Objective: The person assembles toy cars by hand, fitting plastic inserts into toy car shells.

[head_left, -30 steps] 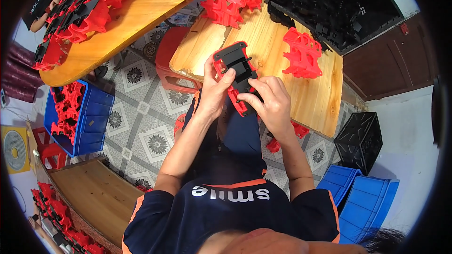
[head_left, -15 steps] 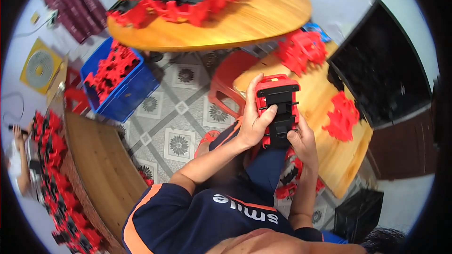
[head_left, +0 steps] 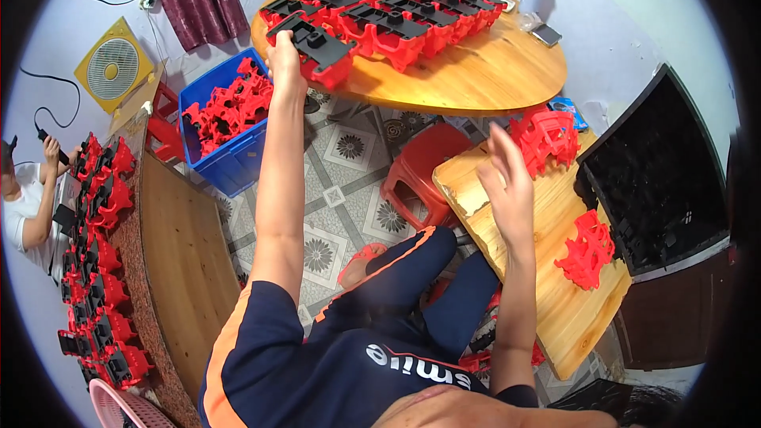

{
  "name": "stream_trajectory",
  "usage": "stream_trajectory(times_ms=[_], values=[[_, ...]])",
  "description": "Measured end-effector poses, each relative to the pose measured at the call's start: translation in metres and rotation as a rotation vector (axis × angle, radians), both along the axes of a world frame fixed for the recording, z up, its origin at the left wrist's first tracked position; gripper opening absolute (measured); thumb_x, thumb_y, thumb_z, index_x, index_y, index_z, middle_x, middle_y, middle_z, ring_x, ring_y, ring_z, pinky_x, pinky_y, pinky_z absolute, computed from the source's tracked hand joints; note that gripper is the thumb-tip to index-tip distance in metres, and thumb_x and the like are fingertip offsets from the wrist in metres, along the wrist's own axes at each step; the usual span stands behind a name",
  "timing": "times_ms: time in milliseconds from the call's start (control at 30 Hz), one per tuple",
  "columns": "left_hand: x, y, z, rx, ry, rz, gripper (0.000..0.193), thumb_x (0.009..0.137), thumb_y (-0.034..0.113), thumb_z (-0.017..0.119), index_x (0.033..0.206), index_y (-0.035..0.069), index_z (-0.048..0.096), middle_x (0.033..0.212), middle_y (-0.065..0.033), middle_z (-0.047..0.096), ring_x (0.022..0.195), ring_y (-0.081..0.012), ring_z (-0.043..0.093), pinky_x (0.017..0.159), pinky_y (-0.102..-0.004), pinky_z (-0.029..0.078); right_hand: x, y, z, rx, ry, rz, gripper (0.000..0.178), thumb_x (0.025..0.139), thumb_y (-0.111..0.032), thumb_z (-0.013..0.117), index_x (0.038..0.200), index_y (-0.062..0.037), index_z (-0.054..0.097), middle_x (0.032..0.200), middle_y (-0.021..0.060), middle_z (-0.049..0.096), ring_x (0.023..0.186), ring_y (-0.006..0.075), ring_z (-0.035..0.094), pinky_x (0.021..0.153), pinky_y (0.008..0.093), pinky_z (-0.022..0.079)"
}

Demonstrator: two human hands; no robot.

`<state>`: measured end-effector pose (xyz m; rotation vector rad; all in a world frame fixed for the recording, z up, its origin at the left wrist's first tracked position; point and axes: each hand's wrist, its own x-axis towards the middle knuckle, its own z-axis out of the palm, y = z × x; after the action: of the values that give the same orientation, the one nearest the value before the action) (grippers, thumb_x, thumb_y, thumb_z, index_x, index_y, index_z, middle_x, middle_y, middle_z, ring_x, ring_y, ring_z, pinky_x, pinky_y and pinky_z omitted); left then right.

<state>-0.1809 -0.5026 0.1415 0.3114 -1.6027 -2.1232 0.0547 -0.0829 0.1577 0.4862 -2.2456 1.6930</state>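
Note:
My left arm stretches forward to the near left edge of the round wooden table (head_left: 483, 83). In my left hand (head_left: 287, 67) is a red and black plastic housing (head_left: 323, 49), black face up, gripped by its left end. It is beside rows of similar red and black housings (head_left: 388, 22) on that table; whether it touches the tabletop I cannot tell. My right hand (head_left: 510, 194) is raised over the small wooden table (head_left: 547, 269), holding nothing, its fingers stretched and apart. Nearest to it lie loose red plastic frames (head_left: 545, 139), and another red frame (head_left: 587, 250) is closer to me.
A blue crate (head_left: 238, 170) full of red parts stands on the tiled floor beside a red stool (head_left: 416, 178). A dark screen (head_left: 658, 182) is on the right. More housings line a ledge (head_left: 103, 261) at left, where another person (head_left: 40, 214) works.
My left hand has carried the housing from in front of me out to the round table. My right hand has let go of it and opened. The view has shifted too.

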Motion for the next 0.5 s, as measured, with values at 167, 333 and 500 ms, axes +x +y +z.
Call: stream_trajectory(times_ms=[167, 333, 500], values=[[0.002, 0.079, 0.044, 0.015, 0.095, 0.438, 0.097, 0.079, 0.039, 0.067, 0.152, 0.000, 0.017, 0.151, -0.0210, 0.028, 0.130, -0.0331, 0.045, 0.099, -0.0413, 0.045, -0.145, -0.035, 0.027, 0.134, 0.298, -0.169, 0.101, 0.080, -0.058, 0.070, 0.148, 0.0001, 0.024, 0.152, 0.0319, 0.017, 0.144, 0.0412, 0.016, 0.115, 0.0455, 0.020], [-0.020, 0.050, 0.027, -0.060, 0.361, 0.260, 0.096, 0.073, 0.023, 0.067, 0.153, 0.006, 0.017, 0.156, -0.0209, 0.019, 0.142, -0.0302, 0.025, 0.114, -0.0362, 0.023, -0.252, -0.078, 0.025, -0.190, 0.064, -0.350, 0.102, 0.083, -0.064, 0.063, 0.151, -0.0017, 0.019, 0.155, 0.0296, 0.008, 0.146, 0.0392, 0.007, 0.117, 0.0454, 0.013], [-0.038, 0.060, 0.029, 0.093, 0.320, 0.186, 0.087, 0.074, 0.013, 0.064, 0.150, 0.006, 0.024, 0.139, -0.0154, 0.044, 0.123, -0.0253, 0.046, 0.104, -0.0333, 0.034, -0.284, -0.116, 0.019, -0.395, 0.059, -0.343, 0.091, 0.087, -0.047, 0.065, 0.151, -0.0021, 0.018, 0.156, 0.0245, 0.013, 0.146, 0.0344, 0.014, 0.117, 0.0422, 0.016]])
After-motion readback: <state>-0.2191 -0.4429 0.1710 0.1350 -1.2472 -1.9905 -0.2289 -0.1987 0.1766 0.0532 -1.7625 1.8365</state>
